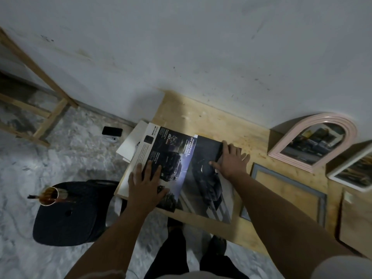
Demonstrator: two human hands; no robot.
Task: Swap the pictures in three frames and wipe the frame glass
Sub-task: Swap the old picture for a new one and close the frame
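An open car magazine [181, 170] lies on the left part of the wooden table [201, 117]. My left hand [147, 178] presses flat on its left page, fingers spread. My right hand [231, 160] lies flat on the right page near its outer edge, fingers straight. A pink arched frame [314, 139] with a picture leans against the wall at the right. A grey-blue frame [289, 196] lies flat on the table beside the magazine. A white frame [354, 170] with a picture sits at the far right edge.
White sheets [130, 146] poke out under the magazine's left side. A phone [112, 131] lies on the marble floor. A dark stool [70, 212] carries a cup of brushes [49, 195]. A wooden easel [34, 93] stands at the left. A brown board [354, 218] lies at the right.
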